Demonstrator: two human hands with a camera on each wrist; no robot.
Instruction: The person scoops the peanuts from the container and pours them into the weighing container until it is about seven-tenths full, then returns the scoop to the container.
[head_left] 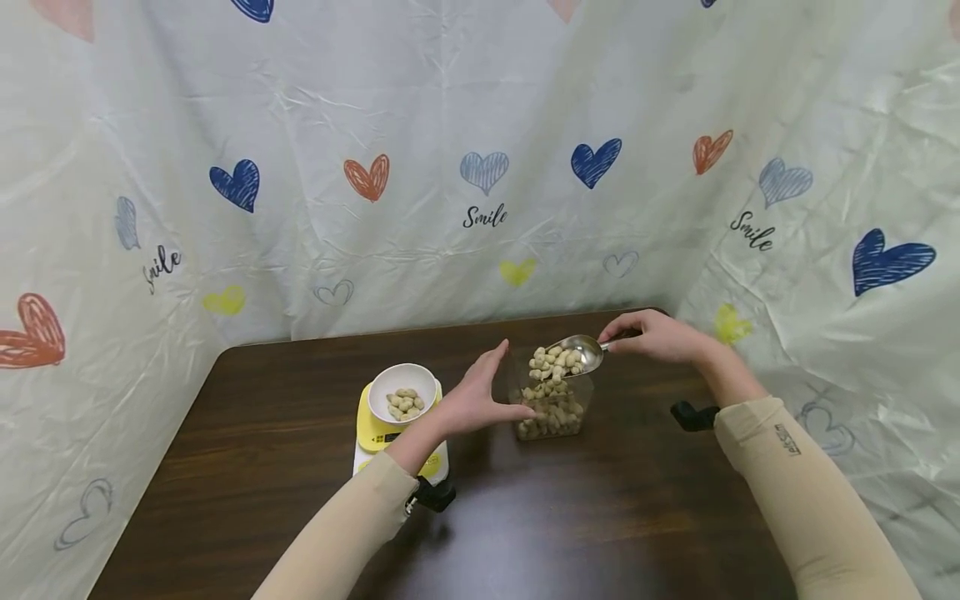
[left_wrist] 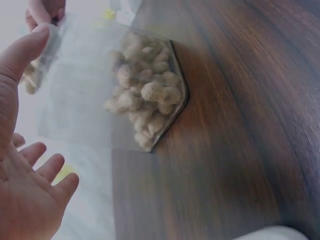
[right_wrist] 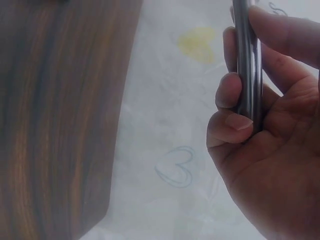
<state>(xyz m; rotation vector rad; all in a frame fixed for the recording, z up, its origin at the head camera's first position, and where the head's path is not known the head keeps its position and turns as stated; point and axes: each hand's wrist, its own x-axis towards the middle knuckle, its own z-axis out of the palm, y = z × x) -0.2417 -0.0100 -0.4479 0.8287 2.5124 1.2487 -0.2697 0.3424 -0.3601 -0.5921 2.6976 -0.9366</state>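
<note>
In the head view my right hand (head_left: pixel 658 335) grips the handle of a metal scoop (head_left: pixel 591 353) heaped with peanuts (head_left: pixel 553 363). The scoop hangs over a clear plastic container (head_left: pixel 587 392), which holds more peanuts in its lower part. The right wrist view shows my fingers curled round the dark, shiny handle (right_wrist: pixel 248 75). My left hand (head_left: pixel 477 400) spreads beside the container's left side, thumb reaching across its near face. In the left wrist view the thumb and fingers are apart, close to the clear wall (left_wrist: pixel 80 95), with peanuts (left_wrist: pixel 150 92) behind it.
Left of the container, a white bowl (head_left: pixel 406 375) with several peanuts sits on a yellow and white kitchen scale (head_left: pixel 372 429). My left forearm crosses in front of the scale. The dark wooden table (head_left: pixel 247 467) meets a white curtain (head_left: pixel 420 275) printed with hearts.
</note>
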